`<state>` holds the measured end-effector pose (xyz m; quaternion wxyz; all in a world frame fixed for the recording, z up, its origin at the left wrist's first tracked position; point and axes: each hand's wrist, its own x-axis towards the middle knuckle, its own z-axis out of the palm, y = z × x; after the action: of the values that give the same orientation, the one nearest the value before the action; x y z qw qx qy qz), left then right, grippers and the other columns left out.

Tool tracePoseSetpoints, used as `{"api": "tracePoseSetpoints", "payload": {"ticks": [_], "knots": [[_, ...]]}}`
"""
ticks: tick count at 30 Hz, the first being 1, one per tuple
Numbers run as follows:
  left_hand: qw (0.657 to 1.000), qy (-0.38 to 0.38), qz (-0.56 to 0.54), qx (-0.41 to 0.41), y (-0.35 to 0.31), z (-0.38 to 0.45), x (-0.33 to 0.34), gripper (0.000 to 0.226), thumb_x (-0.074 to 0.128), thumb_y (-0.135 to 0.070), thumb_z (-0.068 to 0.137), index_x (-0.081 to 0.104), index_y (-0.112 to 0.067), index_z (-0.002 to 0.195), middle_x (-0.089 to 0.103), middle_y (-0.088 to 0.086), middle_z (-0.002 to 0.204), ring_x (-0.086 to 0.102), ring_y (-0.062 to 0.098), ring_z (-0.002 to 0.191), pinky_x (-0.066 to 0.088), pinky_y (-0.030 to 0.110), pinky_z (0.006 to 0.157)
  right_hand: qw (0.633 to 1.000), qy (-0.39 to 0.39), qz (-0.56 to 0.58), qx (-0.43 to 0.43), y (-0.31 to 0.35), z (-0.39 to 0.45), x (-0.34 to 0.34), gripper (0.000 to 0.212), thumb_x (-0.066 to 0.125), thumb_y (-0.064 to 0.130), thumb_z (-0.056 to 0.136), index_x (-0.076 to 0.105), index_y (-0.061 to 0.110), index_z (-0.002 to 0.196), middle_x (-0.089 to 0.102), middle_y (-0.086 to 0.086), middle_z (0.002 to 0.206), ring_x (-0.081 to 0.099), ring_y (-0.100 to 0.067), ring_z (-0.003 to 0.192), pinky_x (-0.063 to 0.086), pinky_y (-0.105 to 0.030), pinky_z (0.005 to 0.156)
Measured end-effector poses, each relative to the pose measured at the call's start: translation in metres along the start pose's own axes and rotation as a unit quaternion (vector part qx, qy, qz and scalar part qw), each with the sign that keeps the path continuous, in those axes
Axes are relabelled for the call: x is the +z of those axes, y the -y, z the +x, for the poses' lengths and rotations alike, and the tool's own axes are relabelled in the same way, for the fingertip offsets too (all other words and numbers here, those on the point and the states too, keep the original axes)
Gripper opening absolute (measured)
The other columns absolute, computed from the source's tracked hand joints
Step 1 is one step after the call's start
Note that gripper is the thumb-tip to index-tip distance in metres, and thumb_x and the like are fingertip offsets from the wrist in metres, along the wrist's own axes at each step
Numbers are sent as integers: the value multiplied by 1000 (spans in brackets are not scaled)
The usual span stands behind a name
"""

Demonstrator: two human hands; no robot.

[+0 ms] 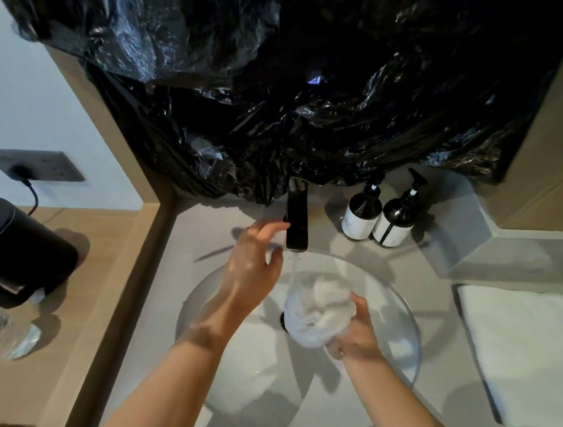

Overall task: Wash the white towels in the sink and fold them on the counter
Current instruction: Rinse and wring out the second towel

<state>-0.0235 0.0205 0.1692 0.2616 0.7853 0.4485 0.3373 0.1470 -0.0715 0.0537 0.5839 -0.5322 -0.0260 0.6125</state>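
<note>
Crumpled black plastic sheeting (286, 76) is hanging across the whole wall above the basin. Below it, the grey stone surface (433, 331) is carrying a round white ceramic sink (258, 366), with a pale wooden ledge to its left. A flat folded white towel (521, 353) is lying on the surface to the right of the sink, well apart from the hands. A black rounded appliance (11, 252) is sitting on the wooden ledge, plugged into a wall socket.

Inside the sink, a bunched wet white towel (315, 309) is being held under the thin stream running from the flat black faucet (296, 221). The right hand (358, 334) is clenching this bundle from the right side, its grip closed around the cloth. The left hand (254, 262) is reaching up beside the faucet, fingers loosely spread and grasping nothing, fingertips touching its side.

Two dark pump bottles with white labels (379, 216) are standing together behind the sink, right of the faucet.
</note>
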Motion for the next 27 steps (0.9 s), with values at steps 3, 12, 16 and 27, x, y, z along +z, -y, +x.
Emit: {"api": "tracePoseSetpoints", "payload": {"ticks": [3,12,16,27], "knots": [[996,19,66,56,-24,28,6,60,56,-11,87,43,-20,145,41,-1,150,38,16,134,30,34,113,989,144,42,18,19,-32,9,45,76,33,76,68,8,113,69,-12,109,66,-23,103,44,-34,94],[977,112,173,48,-30,50,27,72,55,-26,94,18,-22,155,17,-10,161,19,8,146,6,36,122,981,-185,53,-27,28,-47,10,41,78,28,75,62,6,107,65,-11,102,63,-29,85,48,-33,71],[980,111,157,60,-30,38,27,66,54,-28,96,22,-25,154,19,-11,160,16,7,146,5,34,122,982,-175,4,-65,38,-63,13,37,79,24,76,63,5,103,66,-10,95,63,-27,83,47,-31,66],[803,112,-366,-456,-32,-105,45,65,79,-44,77,41,-28,128,57,-2,126,61,18,106,48,30,89,979,-121,-121,-114,45,-91,18,35,82,28,72,64,9,95,70,-9,88,67,-24,77,56,-34,70]]}}
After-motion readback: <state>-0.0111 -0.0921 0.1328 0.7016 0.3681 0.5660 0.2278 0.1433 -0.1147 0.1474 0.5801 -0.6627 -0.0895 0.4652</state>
